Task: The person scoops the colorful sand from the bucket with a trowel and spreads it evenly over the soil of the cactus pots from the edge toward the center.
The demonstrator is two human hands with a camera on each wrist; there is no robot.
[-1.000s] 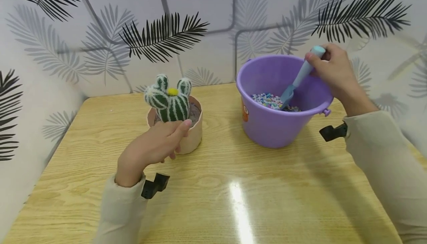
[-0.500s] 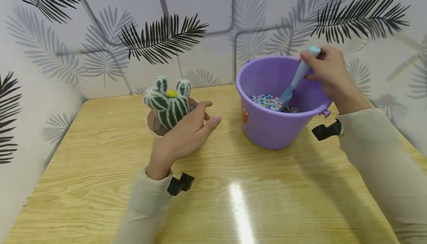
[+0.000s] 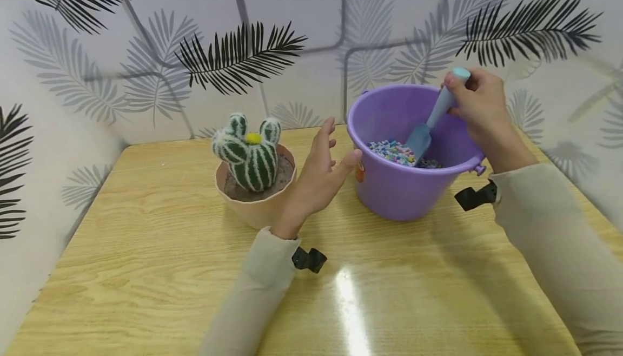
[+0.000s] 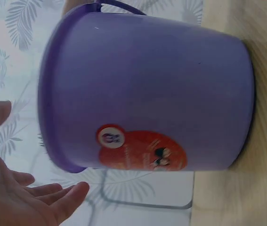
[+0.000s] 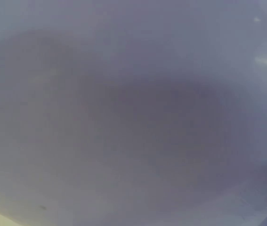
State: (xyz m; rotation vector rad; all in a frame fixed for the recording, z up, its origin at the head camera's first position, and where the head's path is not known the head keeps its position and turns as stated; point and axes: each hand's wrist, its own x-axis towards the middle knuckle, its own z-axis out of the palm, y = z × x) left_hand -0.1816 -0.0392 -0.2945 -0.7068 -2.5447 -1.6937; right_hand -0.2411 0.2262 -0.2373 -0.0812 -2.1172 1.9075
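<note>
Scoop (image 3: 439, 109), pale blue, leans inside the purple bucket (image 3: 404, 193), its lower end against the multicoloured beads (image 3: 389, 151), its upper end pinched by the right hand (image 3: 481, 104). The left hand (image 3: 318, 175), wide with thumb apart, is between the bucket and a fuzzy cactus (image 3: 255, 166) in a peach pot (image 3: 253, 210) on the table (image 3: 146, 269).

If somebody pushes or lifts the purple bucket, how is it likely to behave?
The purple bucket probably stays stiff, since it looks like smooth, moulded plastic. It may tip if pushed high up, because it narrows downward. It is perhaps rather light for its size, as the small colourful pieces appear to lie only low inside.
</note>
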